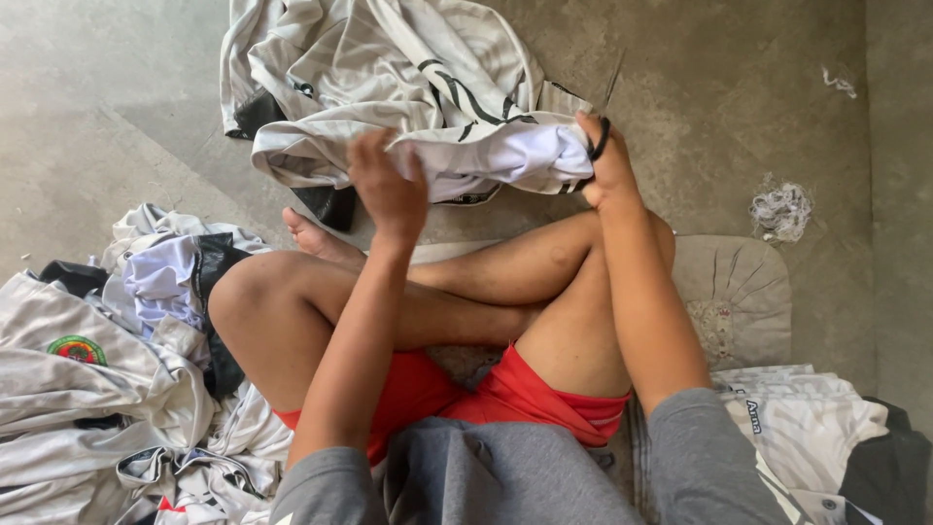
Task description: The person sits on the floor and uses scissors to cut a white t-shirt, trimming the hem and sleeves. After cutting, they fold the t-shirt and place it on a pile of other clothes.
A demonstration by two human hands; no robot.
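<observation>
**Striped jersey held up over a bare concrete floor**

Across the concrete floor (739, 87), which fills the far half of the view, a person sits cross-legged in red shorts (505, 394) and a grey shirt, on a worn grey cushion (743, 292) that keeps them off the ground. At the near left lies a large heap of jerseys (87, 389), white and grey with black panels, one showing a round green badge. A smaller stack of folded jerseys (807, 428) sits at the near right, kept apart from the loose heap, seemingly so the two lots do not mix.

Beyond the knees, a white and grey striped jersey (408, 87) is partly lifted, its far part spread on the floor and its near edge raised. The left hand (389, 190) is clenched on the near fold towards the left; the right hand (607, 160) grips the bunched white fabric at the right end, with a small dark loop, perhaps scissor handles, around its fingers. Holding both ends stretches the cloth taut between the hands.

Far right, a small tangle of pale thread (780, 209) lies on the floor, well apart from everything else.
</observation>
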